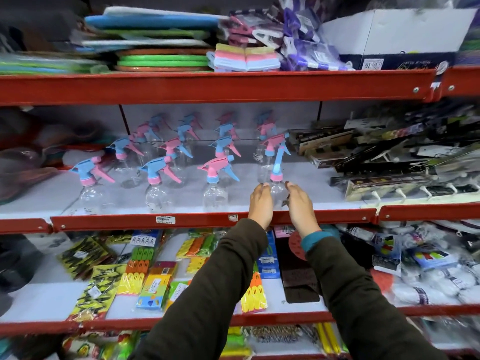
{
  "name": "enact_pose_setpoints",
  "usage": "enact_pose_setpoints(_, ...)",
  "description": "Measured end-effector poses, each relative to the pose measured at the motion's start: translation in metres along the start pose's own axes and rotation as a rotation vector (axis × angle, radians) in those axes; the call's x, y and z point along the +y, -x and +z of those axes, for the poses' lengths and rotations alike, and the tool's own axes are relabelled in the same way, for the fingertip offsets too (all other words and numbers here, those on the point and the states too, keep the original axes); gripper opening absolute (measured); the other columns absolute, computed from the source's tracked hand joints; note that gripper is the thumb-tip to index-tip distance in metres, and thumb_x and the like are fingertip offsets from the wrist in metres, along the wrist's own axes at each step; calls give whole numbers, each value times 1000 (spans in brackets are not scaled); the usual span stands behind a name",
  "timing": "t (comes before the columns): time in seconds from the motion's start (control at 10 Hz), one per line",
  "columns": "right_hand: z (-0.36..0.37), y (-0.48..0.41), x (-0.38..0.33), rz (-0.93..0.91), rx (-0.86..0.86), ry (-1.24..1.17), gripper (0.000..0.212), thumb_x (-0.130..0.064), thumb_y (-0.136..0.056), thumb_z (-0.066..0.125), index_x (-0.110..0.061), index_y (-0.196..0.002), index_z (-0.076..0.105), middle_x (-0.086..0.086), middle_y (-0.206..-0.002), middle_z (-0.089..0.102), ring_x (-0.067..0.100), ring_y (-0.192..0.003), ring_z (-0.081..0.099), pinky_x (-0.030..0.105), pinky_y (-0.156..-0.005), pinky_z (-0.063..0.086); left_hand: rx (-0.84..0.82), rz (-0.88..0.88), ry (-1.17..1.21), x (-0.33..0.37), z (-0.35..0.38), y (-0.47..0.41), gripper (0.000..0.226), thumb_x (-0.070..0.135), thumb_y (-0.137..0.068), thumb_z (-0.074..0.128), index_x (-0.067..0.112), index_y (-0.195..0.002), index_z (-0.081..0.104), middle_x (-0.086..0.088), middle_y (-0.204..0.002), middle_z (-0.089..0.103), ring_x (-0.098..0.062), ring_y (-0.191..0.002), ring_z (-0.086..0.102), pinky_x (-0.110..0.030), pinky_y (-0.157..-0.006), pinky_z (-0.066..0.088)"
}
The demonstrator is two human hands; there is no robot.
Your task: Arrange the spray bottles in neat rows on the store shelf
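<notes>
Landmark: the red metal shelf edge [207,220] with the white price label [165,220], and everything is placed from here.
Bottle in play: a clear plastic spray bottle with a pink collar and blue trigger head [278,187], standing upright just behind the shelf edge, right of the price label.
Left hand [261,203]: over the shelf edge, palm flat against the bottle's left side, fingers straight, not curled round.
Right hand [300,206]: mirror image on the bottle's right side, open-palmed, fingertips up near the shoulder; the bottle is cupped between both palms.
Front row: three more clear spray bottles [158,185] upright along the shelf edge, left of the held one.
Back rows: further pink-and-blue bottles [223,146] lined up behind, towards the back wall.
Sleeves: dark olive sleeves [220,281] crossing below the shelf edge.
</notes>
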State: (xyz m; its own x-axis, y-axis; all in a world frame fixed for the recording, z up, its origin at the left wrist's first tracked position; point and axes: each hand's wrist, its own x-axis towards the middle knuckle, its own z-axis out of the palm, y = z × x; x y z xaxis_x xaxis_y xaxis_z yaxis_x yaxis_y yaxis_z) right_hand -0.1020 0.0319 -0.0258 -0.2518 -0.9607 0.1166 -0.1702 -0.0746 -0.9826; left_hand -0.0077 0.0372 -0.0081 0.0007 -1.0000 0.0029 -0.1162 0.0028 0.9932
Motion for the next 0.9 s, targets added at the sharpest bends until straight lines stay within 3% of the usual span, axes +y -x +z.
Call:
enact_pose_setpoints(0.1,-1,14,1,-49,32,38,42,-36,-95,33,-19,-114,67,5,-120,69,22,-112,61,43,-105,46,-4,-3,44,3,0,-7,31,20,-103,26,10,-112,53,-12,-123,54,-22,-116,49,-27,-99,34)
enact_pose_setpoints(0.2,-3,20,4,-68,83,60,36,-28,-98,34,-19,-112,66,8,-123,66,24,-117,58,40,-107,43,-45,-20,41,7,-2,-14,29,22,-101,28,12,-106,54,-11,-116,56,-20,-107,51,-23,-90,36)
enact_pose_setpoints(0.3,-6,19,2,-90,109,63,29,-22,-99,34,-24,-104,63,7,-114,61,26,-118,55,39,-106,40,-71,-20,23,-3,-2,-27,41,38,-89,28,10,-101,56,-25,-124,60,-35,-120,54,-43,-109,39)
enact_pose_setpoints(0.4,-7,13,1,-73,131,71,36,-22,-101,34,-15,-125,61,11,-131,58,26,-128,50,30,-107,34,49,10,-50,1,-8,-15,40,28,-100,26,9,-119,55,-20,-144,47,-30,-138,38,-40,-119,26)
enact_pose_setpoints(0.5,-3,10,0,-65,82,54,40,-23,-102,33,-12,-133,56,8,-142,55,23,-133,47,25,-107,30,127,58,-68,-3,-10,-4,42,19,-102,23,10,-136,47,-13,-149,41,-21,-142,29,-31,-118,18)
enact_pose_setpoints(0.7,1,14,6,-59,83,24,40,-25,-101,35,-13,-133,58,7,-140,58,22,-131,51,29,-109,35,41,65,-165,-9,-8,-4,43,14,-104,20,4,-137,45,-14,-150,41,-21,-140,29,-15,-104,17)
enact_pose_setpoints(0.8,-1,15,7,-82,84,41,41,-25,-102,36,-12,-134,57,8,-142,57,23,-133,50,34,-114,35,26,96,-182,-8,-9,-4,45,19,-104,21,6,-142,42,-13,-153,39,-20,-143,27,-21,-115,16)
enact_pose_setpoints(0.9,-5,19,6,-86,136,3,40,-27,-102,37,-14,-136,54,6,-142,55,20,-131,49,29,-108,35,73,89,-75,-10,-12,-2,45,28,-103,28,12,-143,42,-9,-153,38,-19,-144,29,-28,-119,18)
